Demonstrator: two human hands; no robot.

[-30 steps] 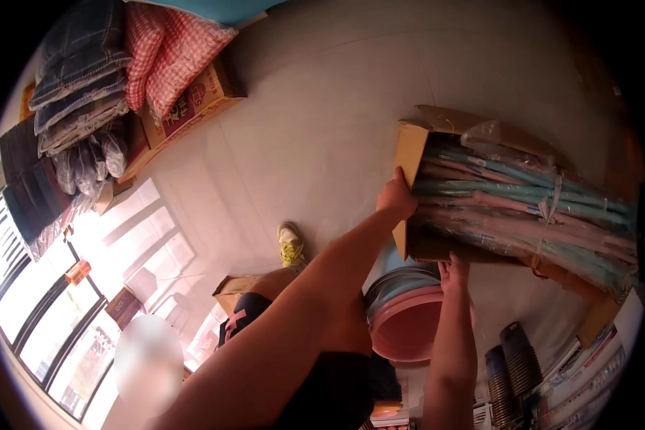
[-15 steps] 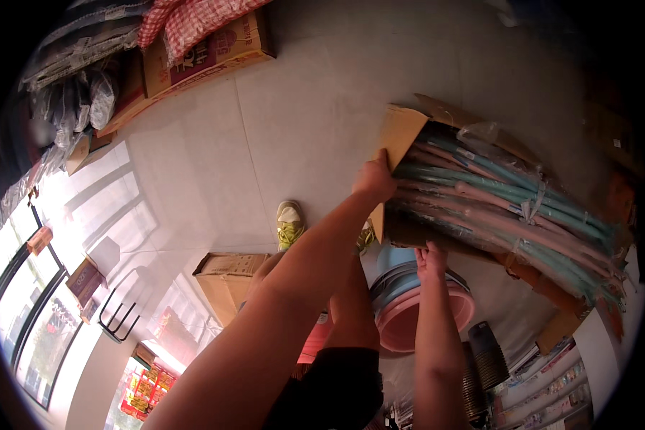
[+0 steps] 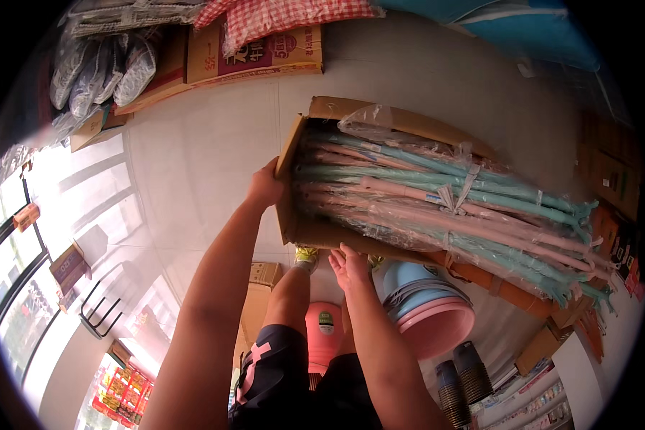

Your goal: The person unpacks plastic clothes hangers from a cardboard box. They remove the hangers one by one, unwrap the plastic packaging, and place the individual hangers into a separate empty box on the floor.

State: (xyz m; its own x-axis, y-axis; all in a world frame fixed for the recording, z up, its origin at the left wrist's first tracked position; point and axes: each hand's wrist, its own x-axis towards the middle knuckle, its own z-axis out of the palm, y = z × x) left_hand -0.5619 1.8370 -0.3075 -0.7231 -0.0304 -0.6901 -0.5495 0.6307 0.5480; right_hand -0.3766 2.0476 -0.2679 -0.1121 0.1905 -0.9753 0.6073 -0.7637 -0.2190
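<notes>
I hold a long open cardboard box (image 3: pixel 294 215) up in front of me. It is packed with several pink and teal plastic rods (image 3: pixel 437 208) bundled in clear wrap. My left hand (image 3: pixel 265 188) grips the box's near end flap on its outer side. My right hand (image 3: pixel 350 265) presses flat under the box's bottom edge, fingers spread against the cardboard. Below the box my legs and a yellow shoe (image 3: pixel 307 256) show on the pale floor.
A stack of pink and blue plastic basins (image 3: pixel 426 308) sits under the box. Dark stacked cups (image 3: pixel 459 373) stand lower right. Cardboard cartons (image 3: pixel 265 54) with red checked cloth and bagged goods line the top. Small boxes (image 3: pixel 265 276) lie on the floor; bright windows at left.
The box has come closer and more central in view, showing more of its length. My left hand stays on the end flap; my right hand stays under the box.
</notes>
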